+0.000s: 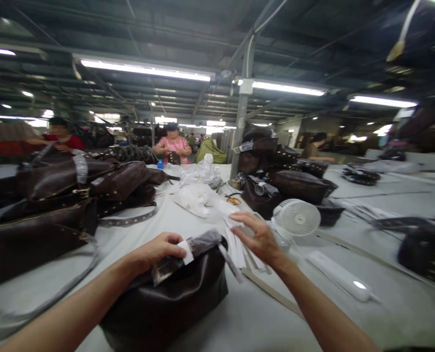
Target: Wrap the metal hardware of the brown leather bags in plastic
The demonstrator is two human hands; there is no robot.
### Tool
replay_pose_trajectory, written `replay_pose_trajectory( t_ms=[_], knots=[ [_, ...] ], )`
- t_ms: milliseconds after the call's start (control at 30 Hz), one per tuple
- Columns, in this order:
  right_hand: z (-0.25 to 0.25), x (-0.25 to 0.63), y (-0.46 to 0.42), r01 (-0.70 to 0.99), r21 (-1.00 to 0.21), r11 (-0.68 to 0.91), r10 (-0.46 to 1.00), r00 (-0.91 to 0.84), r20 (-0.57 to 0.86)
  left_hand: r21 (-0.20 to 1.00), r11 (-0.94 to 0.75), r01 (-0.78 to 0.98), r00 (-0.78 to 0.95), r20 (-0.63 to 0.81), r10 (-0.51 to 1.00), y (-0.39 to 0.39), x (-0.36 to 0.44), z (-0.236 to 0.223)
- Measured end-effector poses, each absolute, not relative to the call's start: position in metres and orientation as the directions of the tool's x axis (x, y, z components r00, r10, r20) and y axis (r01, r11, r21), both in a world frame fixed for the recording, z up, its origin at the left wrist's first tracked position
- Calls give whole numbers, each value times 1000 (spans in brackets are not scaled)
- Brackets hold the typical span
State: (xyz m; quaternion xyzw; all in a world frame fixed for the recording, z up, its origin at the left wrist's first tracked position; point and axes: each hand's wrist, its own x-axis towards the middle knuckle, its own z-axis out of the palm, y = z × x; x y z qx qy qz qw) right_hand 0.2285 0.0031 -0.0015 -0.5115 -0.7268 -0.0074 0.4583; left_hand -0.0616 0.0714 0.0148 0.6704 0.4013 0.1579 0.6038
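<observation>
A dark brown leather bag (173, 298) stands on the white table (239, 318) right in front of me. My left hand (158, 250) is closed on the bag's upper edge, pinching a small white paper tag (185, 251) beside a buckle. My right hand (258, 237) hovers just right of the bag with fingers spread and slightly bent, over a bundle of white paper strips (236, 244). Whether it touches them is unclear from the motion blur.
Heaps of dark brown bags lie at left (52, 205) and behind a grey post (283, 181). A small white fan (296, 219), crumpled white wrapping (199, 195), scissors (234, 199) and a white power strip (340, 276) lie nearby. Other people work at far tables.
</observation>
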Motion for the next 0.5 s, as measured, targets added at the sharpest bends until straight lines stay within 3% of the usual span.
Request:
replay_pose_trajectory(
  t_ms=[67,167,300,500],
  knots=[
    [0,280,-11,814,-564,143,763,272,587,938,46,343,629,-266,730,73,-63,12],
    [-9,343,-33,798,-569,-201,737,505,449,935,56,351,649,-286,705,82,-61,3],
    [-31,376,-36,758,-513,-402,763,587,269,927,73,369,656,-315,686,87,-55,-4],
    [-44,384,5,662,-476,-579,738,674,40,953,65,296,647,-250,720,79,-55,-4]
  ],
)
